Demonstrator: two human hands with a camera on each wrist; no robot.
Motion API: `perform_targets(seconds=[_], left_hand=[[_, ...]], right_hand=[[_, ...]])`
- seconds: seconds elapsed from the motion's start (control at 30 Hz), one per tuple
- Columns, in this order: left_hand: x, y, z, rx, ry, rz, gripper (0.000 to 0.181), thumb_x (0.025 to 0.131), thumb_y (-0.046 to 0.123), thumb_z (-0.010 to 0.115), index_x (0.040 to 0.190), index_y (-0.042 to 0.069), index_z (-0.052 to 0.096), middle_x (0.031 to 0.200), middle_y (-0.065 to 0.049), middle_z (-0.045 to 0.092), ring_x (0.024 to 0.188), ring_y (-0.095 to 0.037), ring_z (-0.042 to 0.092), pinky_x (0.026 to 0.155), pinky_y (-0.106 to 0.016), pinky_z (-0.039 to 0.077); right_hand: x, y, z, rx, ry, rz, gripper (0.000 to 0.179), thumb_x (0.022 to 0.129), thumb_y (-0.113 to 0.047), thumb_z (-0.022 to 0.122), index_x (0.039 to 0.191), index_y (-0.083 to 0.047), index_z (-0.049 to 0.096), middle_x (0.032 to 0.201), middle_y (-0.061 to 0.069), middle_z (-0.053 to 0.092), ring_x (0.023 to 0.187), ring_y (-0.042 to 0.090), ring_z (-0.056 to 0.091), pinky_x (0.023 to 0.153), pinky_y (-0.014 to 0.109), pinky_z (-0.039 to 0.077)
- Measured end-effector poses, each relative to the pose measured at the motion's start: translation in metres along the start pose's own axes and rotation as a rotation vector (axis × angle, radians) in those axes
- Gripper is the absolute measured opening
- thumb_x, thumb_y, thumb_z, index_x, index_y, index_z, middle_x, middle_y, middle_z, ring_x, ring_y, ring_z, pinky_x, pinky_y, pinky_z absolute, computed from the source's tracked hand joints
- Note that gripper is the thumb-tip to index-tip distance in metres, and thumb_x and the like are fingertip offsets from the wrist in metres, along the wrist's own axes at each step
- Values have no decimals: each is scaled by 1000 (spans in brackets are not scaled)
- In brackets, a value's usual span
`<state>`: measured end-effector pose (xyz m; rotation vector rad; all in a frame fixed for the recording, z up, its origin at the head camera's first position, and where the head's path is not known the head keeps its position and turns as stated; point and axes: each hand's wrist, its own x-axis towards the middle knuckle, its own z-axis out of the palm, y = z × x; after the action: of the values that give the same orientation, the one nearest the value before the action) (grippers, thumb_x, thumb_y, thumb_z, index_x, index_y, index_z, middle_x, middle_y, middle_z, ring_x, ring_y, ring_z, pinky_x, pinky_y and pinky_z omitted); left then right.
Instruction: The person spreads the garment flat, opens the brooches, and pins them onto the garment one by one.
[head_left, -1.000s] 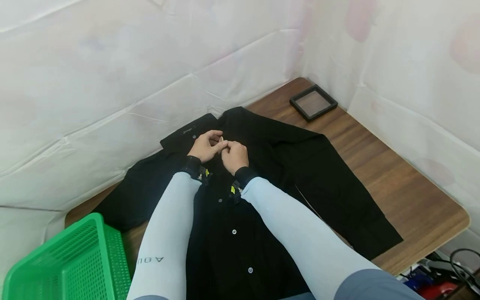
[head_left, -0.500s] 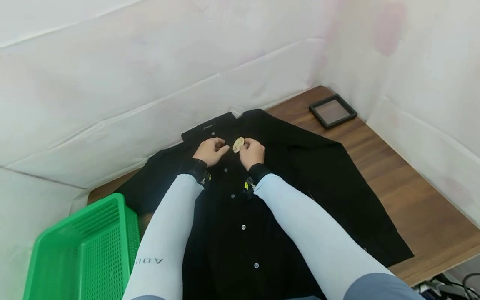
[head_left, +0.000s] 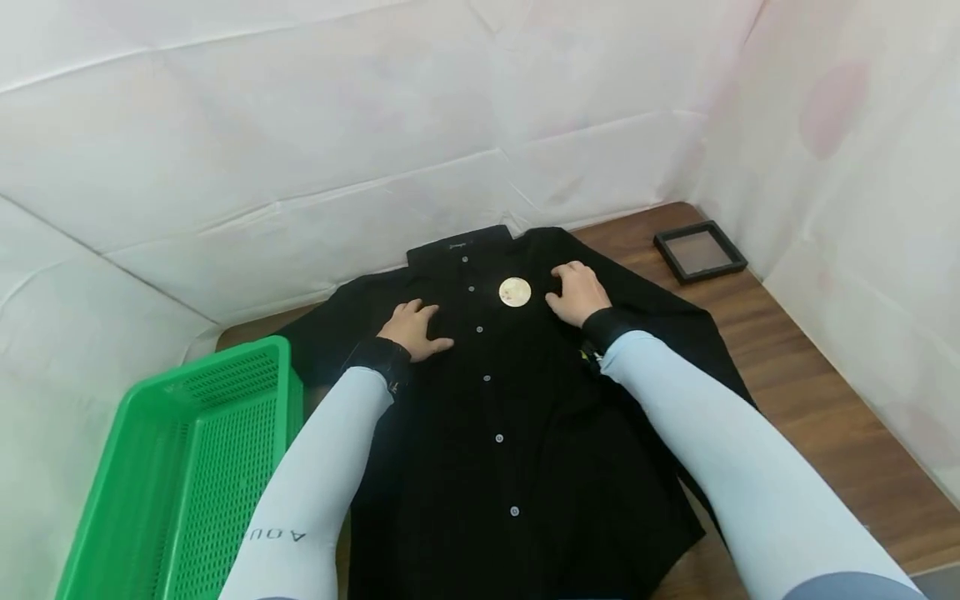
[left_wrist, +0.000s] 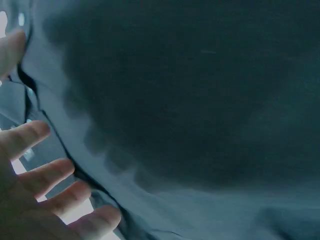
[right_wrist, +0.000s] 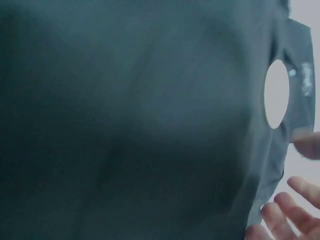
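A black button-up shirt (head_left: 435, 467) lies spread on the wooden table, collar toward the wall. On its chest, right of the button row, is a pale round disc (head_left: 515, 292), which looks like a badge or sticker. My left hand (head_left: 414, 330) hovers at the left chest with fingers spread, holding nothing. The left wrist view shows those fingers (left_wrist: 55, 172) apart, over the cloth. To the right of the disc is my right hand (head_left: 579, 293), fingers loosely bent and nothing in them. Beside it in the right wrist view the disc (right_wrist: 277, 94) appears as a white oval.
A green plastic basket (head_left: 288, 392) stands at the left by the table. The black square frame (head_left: 701, 251) lies at the table's far right corner. White sheeting (head_left: 375, 108) covers the walls behind. Bare wood of the table (head_left: 840, 417) shows along the right.
Both hands were together at the chest, then the right hand held the disc. Now the disc lies flat on the shirt, released, and the hands have moved apart. The head view has shifted.
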<state>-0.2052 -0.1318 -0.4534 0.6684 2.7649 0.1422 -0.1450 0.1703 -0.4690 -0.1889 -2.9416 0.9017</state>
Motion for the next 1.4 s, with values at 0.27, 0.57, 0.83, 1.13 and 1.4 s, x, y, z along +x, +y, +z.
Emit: perform_targets(seconds=[0.27,0.57,0.83,1.13,1.4], left_hand=[[-14,-20,15,34,8,-11,101,75,74,61,152,18,29,157,-18,18,141,-45,16,102,-66,28],[-4,-21,20,-15,-83,-131,108,68,84,55,155,31,17,160,-15,4,139,-55,2,97,-78,16],[4,-9,11,2,-71,-149,109,68,83,58,155,32,15,160,-14,4,138,-56,3,97,-78,17],[5,-11,12,-24,-75,-163,111,66,82,60,155,33,14,160,-14,1,138,-56,1,96,-79,15],[7,-12,10,-41,-75,-160,113,63,83,63,154,33,17,161,-14,2,138,-56,0,95,-79,14]], right_hand=[[-8,10,5,-259,-247,-171,85,87,-56,61,150,-7,32,156,16,25,144,35,16,109,64,15],[5,30,11,-392,-355,-132,109,75,-86,42,155,-17,14,161,12,5,146,35,1,106,70,3],[9,52,3,-439,-372,-89,120,65,-95,35,156,-22,8,161,10,-3,146,34,-3,105,71,3],[1,57,-12,-467,-390,-18,130,60,-98,36,156,-18,1,160,12,-9,145,36,-7,105,70,2],[-6,62,-17,-426,-379,32,136,56,-99,39,155,-15,-2,160,13,-12,144,38,-10,105,70,0]])
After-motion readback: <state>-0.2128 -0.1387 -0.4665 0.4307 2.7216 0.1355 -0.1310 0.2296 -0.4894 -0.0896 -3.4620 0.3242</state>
